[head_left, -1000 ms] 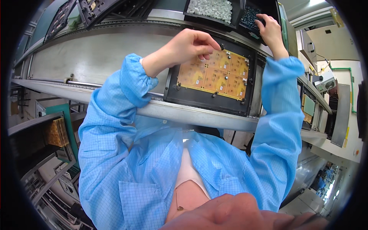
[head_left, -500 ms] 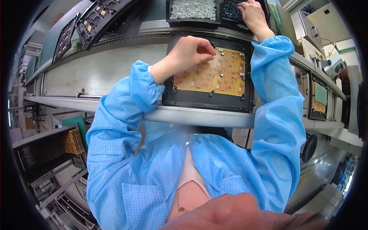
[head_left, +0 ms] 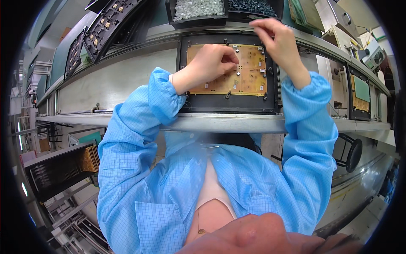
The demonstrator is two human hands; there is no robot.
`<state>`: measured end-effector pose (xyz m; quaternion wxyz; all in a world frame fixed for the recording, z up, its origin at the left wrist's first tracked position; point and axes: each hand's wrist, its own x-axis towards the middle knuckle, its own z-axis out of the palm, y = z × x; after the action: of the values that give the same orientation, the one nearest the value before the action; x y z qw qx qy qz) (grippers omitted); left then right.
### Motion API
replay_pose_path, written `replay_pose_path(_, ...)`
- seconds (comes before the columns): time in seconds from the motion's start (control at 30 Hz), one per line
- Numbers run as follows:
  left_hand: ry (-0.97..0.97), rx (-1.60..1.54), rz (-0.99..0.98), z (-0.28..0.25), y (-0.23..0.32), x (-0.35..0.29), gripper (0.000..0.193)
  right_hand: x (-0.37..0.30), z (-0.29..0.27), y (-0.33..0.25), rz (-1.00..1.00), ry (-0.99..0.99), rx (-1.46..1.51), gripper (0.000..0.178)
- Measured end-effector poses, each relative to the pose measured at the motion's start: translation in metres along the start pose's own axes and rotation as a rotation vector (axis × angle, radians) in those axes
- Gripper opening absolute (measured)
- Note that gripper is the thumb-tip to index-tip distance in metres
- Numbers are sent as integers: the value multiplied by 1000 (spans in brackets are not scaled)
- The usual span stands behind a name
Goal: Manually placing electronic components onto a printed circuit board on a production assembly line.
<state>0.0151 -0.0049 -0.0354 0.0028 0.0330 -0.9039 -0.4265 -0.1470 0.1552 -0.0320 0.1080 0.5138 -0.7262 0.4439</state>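
Observation:
A yellow-brown printed circuit board panel lies in a black frame on the rail line in front of me. Several small white and dark parts stand on it. Over the middle of the panel is my left hand, thumb and fingertips pinched together; whatever they hold is hidden. My right hand hangs above the frame's far right corner, its fingers pointing left toward a bin of small dark parts. Its fingertips are blurred, and I cannot make out a part in them.
Beside the dark parts stands a bin of white parts. Black trays with small parts lean at the far left. A metal rail runs along the near edge. Another framed board sits at right, and a board rack stands at lower left.
My right hand has come out of the dark-parts bin and moved back toward the board. The left hand stays pinched over the panel. The view has shifted slightly.

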Motion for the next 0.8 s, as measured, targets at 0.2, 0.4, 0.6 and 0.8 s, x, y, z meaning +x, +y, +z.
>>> replay_pose_path(0.2,-26,-549,-92,-5,-4,-2,17,-45,3,-39,243,-285,238,14)
replay_pose_path(0.4,-58,-736,-211,-8,-4,-3,22,-53,13,-44,324,-186,302,16)
replay_pose_path(0.6,40,-966,-220,-1,-2,-3,25,-61,26,-40,508,-165,635,20)
replay_pose_path(0.8,182,-366,-47,-7,9,-1,16,-57,16,-32,546,-81,655,21)
